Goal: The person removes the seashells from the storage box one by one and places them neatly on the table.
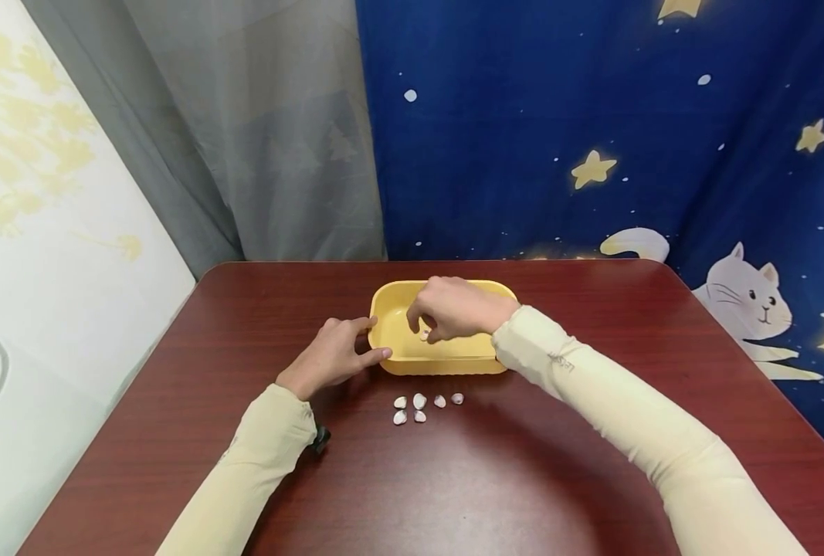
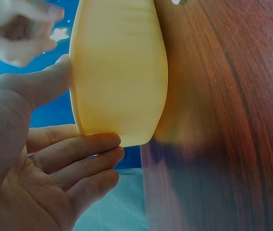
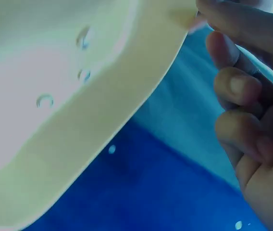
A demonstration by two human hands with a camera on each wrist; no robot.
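Note:
A shallow yellow plastic basin point(image 1: 446, 366) stands on the table. My left hand point(image 1: 335, 355) holds its left end, thumb at the front rim and fingers against the end wall; in the left wrist view the fingers point(image 2: 86, 147) lie along the outside. My right hand point(image 1: 456, 309) hangs over the basin, fingers bent downward, with thumb and fingertips apart. A small pale seashell point(image 1: 424, 335) shows between those fingertips. In the right wrist view, small shells point(image 3: 44, 100) lie on the basin floor, and my right hand's fingers point(image 3: 237, 86) are loosely curled beside the rim.
Several small whitish shells point(image 1: 419, 401) lie in two short rows on the dark red wooden table point(image 1: 557, 479), just in front of the basin. A grey curtain and a blue star-patterned curtain point(image 1: 481, 154) hang behind the table. A white wall point(image 1: 50, 270) stands at the left.

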